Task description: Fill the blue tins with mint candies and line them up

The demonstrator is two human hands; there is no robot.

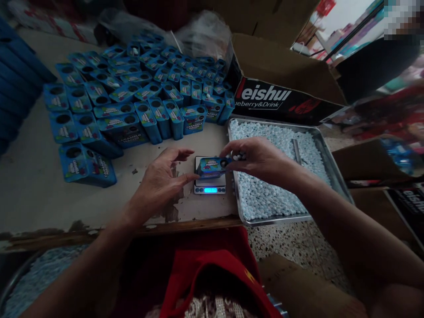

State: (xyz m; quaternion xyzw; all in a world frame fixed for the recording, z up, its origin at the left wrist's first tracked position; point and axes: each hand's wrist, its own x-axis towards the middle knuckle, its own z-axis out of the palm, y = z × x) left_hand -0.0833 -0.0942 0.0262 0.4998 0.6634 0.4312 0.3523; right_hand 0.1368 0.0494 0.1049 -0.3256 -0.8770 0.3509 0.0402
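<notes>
A small blue candy box (209, 165) lies on the platform of a digital scale (210, 183), whose display glows blue; its digits are too small to read. My left hand (162, 176) is at the box's left, thumb and fingers spread apart, the thumb tip close to or touching the box's edge. At the box's right end, by its dark round hole, is my right hand (255, 154). Several white candies (239, 156) are held in its curled fingers, and its fingertips meet the box around the hole.
Rows of blue boxes with round holes (127, 126) stand across the table's back and left. A metal tray (247, 221) of pale blue candies, with a metal strip (296, 151) on them, sits right. Behind it is a cardboard carton (285, 97). A candy-filled basin (43, 269) is lower left.
</notes>
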